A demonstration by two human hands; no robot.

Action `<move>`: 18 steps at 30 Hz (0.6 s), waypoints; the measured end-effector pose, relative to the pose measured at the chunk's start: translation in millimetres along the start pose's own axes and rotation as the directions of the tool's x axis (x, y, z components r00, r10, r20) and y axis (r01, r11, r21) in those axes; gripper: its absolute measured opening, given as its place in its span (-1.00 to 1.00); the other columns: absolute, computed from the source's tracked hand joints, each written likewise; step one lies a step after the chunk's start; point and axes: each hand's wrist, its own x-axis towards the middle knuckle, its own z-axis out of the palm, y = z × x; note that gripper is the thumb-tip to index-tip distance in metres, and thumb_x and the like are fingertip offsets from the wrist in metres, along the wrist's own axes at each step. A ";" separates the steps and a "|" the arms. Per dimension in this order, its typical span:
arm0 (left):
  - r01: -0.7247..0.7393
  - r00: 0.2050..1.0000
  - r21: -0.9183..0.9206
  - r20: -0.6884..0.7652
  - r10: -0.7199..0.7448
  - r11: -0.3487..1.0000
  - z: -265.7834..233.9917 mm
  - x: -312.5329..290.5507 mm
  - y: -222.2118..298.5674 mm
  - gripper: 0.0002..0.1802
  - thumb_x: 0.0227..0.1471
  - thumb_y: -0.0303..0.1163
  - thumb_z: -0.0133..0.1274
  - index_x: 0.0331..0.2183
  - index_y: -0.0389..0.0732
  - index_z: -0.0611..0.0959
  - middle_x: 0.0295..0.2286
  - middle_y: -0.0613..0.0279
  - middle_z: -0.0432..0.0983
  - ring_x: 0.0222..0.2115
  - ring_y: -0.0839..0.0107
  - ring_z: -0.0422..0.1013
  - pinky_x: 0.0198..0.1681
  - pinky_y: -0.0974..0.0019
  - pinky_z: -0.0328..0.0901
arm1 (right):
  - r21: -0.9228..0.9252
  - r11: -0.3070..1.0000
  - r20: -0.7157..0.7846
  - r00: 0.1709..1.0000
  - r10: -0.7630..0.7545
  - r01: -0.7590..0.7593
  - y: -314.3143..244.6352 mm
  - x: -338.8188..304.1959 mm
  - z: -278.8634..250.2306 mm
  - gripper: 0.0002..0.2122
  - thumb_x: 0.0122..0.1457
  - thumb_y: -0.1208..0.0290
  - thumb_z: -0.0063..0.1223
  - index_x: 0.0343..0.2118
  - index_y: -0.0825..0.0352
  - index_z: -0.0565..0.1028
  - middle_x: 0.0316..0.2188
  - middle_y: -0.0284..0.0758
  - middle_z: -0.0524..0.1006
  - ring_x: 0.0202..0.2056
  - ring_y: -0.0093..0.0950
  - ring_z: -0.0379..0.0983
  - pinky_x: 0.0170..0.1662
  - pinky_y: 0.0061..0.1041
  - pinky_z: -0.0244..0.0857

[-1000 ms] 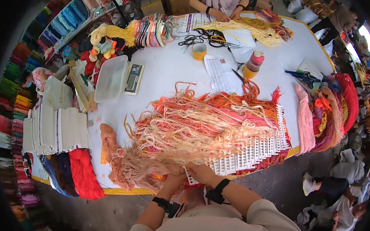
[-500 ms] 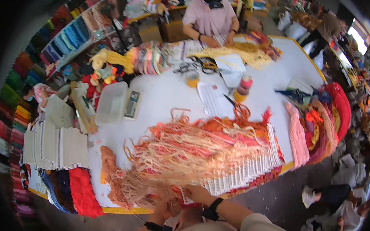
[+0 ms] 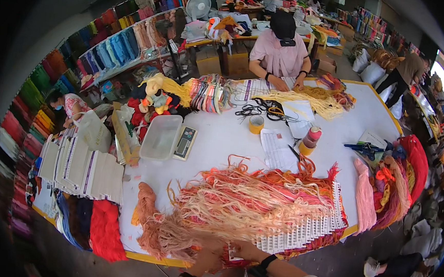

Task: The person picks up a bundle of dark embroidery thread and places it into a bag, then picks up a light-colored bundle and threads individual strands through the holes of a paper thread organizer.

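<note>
At the near table edge, my right hand (image 3: 247, 250) has its fingers closed on the end of a white punched card (image 3: 232, 252). Close beside it, my left hand (image 3: 209, 256) is bent over the other side of that card by the tan strands; its fingertips are mostly hidden. Beyond my hands spreads a large heap of pink, orange and cream yarn (image 3: 249, 192). Along its right front edge runs a row of overlapping white punched cards (image 3: 303, 233). Left of my hands lies a tan-brown yarn skein (image 3: 149, 218).
On the table stand a clear plastic bin (image 3: 161, 137), a digital scale (image 3: 185, 143), a tape roll (image 3: 256, 124) and a thread cone (image 3: 310, 140). Stacked white cards (image 3: 88, 168) sit at left, bright skeins (image 3: 410, 167) at right. A co-worker (image 3: 279, 55) works across the table.
My view has tipped upward, so the table sits lower in the picture and more of the room shows. Both hands stay close together at the card by the near edge.
</note>
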 end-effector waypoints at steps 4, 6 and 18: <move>0.207 0.973 -0.629 0.056 -0.222 0.749 -90.1 -31.3 2.5 -0.70 -0.13 -0.39 0.15 -0.25 -0.22 0.62 -0.34 0.15 0.56 -0.31 0.27 0.47 -0.19 0.31 0.35 | -0.161 0.980 -0.084 0.987 -0.134 0.119 25.2 6.0 15.0 -0.57 -0.13 0.29 0.33 -0.18 0.36 0.50 -0.33 -0.20 0.51 -0.28 -0.32 0.46 -0.22 -0.42 0.33; -0.060 0.993 -0.705 -0.117 -0.032 0.707 -151.2 -64.4 5.6 -0.72 -0.04 -0.36 0.12 -0.22 -0.19 0.60 -0.34 0.13 0.56 -0.35 0.31 0.48 -0.27 0.31 0.38 | -0.146 0.984 -0.084 0.990 -0.116 0.103 23.6 5.1 18.1 -0.59 -0.11 0.30 0.32 -0.19 0.34 0.50 -0.32 -0.20 0.51 -0.27 -0.31 0.45 -0.20 -0.40 0.32; -0.112 0.862 -0.940 -0.253 -0.440 0.323 -140.6 -94.2 -37.0 -0.86 0.05 -0.33 0.09 -0.41 -0.20 0.58 -0.60 0.29 0.44 -0.67 0.51 0.32 -0.65 0.46 0.21 | -0.155 0.988 0.020 1.000 0.014 -0.011 15.2 12.7 13.1 -0.66 0.04 0.12 0.16 -0.24 0.27 0.51 -0.36 -0.21 0.56 -0.25 -0.26 0.50 -0.17 -0.36 0.34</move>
